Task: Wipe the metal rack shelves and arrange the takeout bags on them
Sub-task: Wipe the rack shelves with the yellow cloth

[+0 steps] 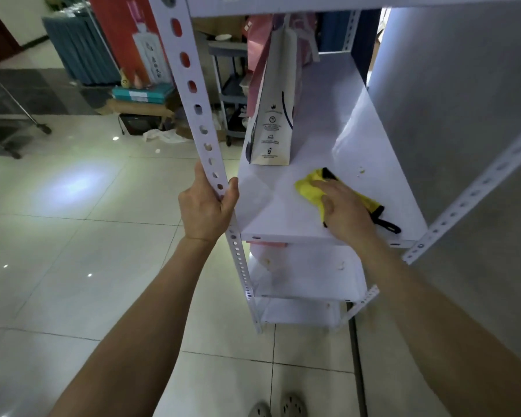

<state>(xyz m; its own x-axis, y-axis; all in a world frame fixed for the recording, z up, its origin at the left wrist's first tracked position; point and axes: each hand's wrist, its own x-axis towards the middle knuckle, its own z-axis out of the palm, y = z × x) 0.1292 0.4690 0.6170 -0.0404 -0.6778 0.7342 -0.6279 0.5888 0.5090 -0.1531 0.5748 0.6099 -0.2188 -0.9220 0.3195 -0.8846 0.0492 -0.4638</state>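
Note:
A white metal rack stands in front of me, its middle shelf [313, 139] at hand height. My right hand [345, 210] presses flat on a yellow cloth [309, 188] with a black edge and loop, near the shelf's front. My left hand [206, 204] grips the rack's perforated front left post [193, 91]. A white paper takeout bag [272, 121] with dark print stands upright on the same shelf, behind the cloth at the left. A pink bag [257, 55] stands behind it. Small crumbs [361, 171] lie on the shelf to the right of the cloth.
Two lower shelves [304, 272] show below, with small specks on them. A grey wall [463, 100] closes the right side. Boxes, a grey trolley [232, 94] and a red sign clutter the tiled floor behind the rack. My shoes [278, 407] are at the bottom.

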